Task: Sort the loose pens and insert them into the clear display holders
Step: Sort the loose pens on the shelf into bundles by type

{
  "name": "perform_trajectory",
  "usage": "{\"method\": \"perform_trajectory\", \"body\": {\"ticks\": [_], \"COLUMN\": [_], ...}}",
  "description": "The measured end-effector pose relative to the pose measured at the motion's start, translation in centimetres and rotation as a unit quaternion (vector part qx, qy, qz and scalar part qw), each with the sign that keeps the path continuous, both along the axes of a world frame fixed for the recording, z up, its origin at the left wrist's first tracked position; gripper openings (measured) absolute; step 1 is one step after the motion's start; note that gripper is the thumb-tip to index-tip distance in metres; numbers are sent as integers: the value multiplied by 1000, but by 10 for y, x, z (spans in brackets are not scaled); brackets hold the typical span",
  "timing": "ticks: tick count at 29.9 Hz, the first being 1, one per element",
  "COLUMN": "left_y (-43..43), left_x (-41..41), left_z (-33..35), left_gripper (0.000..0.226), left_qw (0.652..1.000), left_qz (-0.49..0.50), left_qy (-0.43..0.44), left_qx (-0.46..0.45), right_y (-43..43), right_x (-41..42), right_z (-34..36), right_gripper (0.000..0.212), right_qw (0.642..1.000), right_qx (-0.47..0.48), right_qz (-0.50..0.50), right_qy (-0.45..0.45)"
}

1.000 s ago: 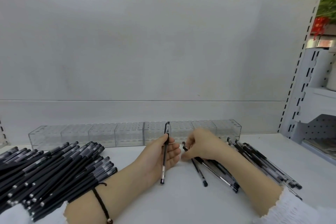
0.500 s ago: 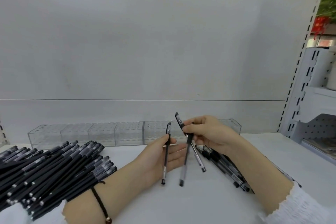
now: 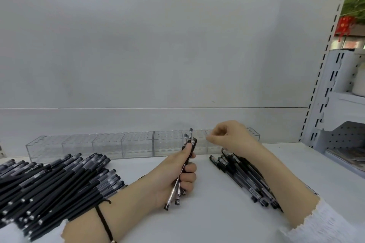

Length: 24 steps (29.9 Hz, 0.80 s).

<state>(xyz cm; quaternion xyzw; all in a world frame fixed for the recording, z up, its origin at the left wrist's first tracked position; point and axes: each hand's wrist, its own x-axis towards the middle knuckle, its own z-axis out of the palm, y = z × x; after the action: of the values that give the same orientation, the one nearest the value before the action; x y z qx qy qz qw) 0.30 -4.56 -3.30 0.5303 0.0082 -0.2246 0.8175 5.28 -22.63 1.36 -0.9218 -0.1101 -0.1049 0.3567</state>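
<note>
Gripping a few pens (image 3: 188, 140), the left hand (image 3: 171, 173) rests on the table (image 3: 207, 223). The right hand (image 3: 231, 136) hovers empty, fingers curled.

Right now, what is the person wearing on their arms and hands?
The left hand and right hand are bare, no rings visible. A thin black braided cord bracelet circles the left wrist. The right arm has a white sleeve with a frilled cuff.
</note>
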Motion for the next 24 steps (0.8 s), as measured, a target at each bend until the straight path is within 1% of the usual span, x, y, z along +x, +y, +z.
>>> {"method": "perform_trajectory", "body": {"ticks": [2,4,6,8,11,14,17,19,20,22,24], "left_y": [0,0,0,0,0,0,1,1,1,0,0], "left_x": [1,1,0,-1,0,-1,-1,-1,0,0,0], "left_z": [-1,-2,-2,-2,-3,-4,-3,-3,-2,-2,-2], "left_gripper": [34,39,43,44,44,40,33,27,25,22,19], "left_qw": [1000,1000,999,998,997,997,998,999,999,999,999], "left_qz": [3,5,2,-1,1,7,18,24,28,34,35], "left_qy": [-9,-29,-49,-63,-74,-67,-52,-40,-36,-29,-23], "left_qx": [-8,1,17,29,38,33,18,9,6,-5,-16], "right_y": [-6,-6,-3,-1,3,7,9,12,13,14,13], "right_x": [2,0,-1,-2,-3,-5,-5,-5,-5,-6,-6], "right_z": [-5,-10,-12,-12,-13,-14,-15,-16,-16,-15,-14], "right_gripper": [21,28,37,39,33,27,29,32,30,17,12], "right_qw": [989,969,956,950,953,960,968,971,972,971,971], "right_qx": [-145,-239,-280,-298,-287,-263,-232,-209,-199,-178,-167], "right_qz": [-41,-56,-59,-62,-41,-20,9,41,59,87,99], "right_qy": [5,41,67,71,88,91,90,105,115,132,140]}}
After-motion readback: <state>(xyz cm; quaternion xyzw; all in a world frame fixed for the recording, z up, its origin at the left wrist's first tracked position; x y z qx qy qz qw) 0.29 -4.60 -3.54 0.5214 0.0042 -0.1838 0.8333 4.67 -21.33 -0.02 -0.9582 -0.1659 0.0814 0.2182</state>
